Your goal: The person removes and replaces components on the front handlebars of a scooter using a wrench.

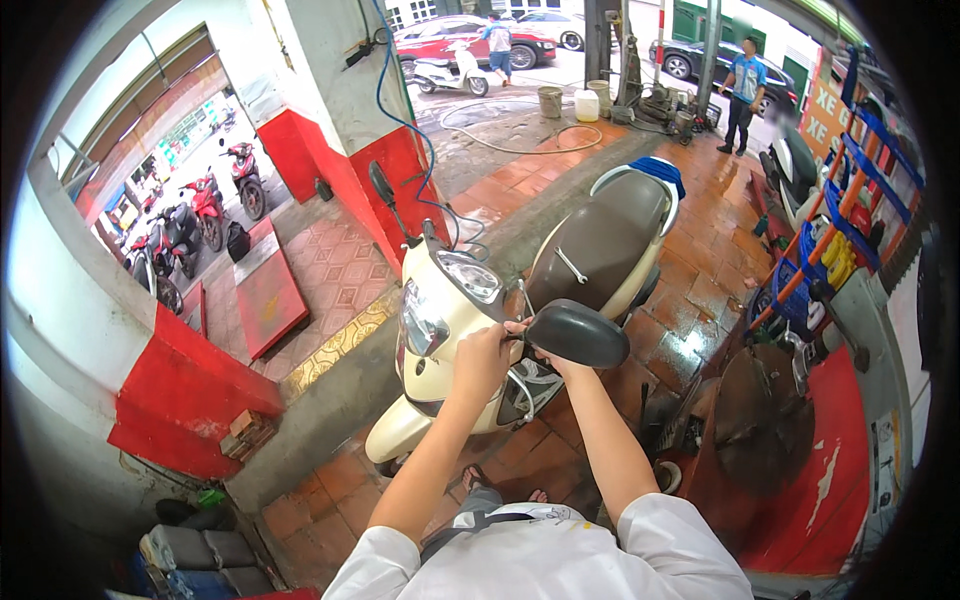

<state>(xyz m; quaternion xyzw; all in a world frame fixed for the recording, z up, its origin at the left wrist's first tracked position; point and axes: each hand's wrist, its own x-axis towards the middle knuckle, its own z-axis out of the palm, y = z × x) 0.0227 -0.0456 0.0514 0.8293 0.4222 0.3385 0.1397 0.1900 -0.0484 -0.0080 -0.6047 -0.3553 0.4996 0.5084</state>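
A cream motor scooter (440,350) stands in front of me, its front wheel toward the lower left. My left hand (482,360) is closed at the stem of the black rear-view mirror (580,335) on the near side of the handlebar. My right hand (558,364) comes up under that mirror, its fingers curled in toward the stem. The mirror head hides most of those fingers. The other mirror (381,186) stands upright on the far side. Behind the handlebar lies the brown seat (595,245), with a silver lever-shaped part (572,264) on it.
A blue cloth (656,175) lies at the scooter's tail. A low concrete kerb (340,400) runs along its far side. At right stands an orange and blue rack (835,215) beside a red surface (830,460). Two people (742,95) (497,45) are farther off. A blue hose (412,110) hangs by the pillar.
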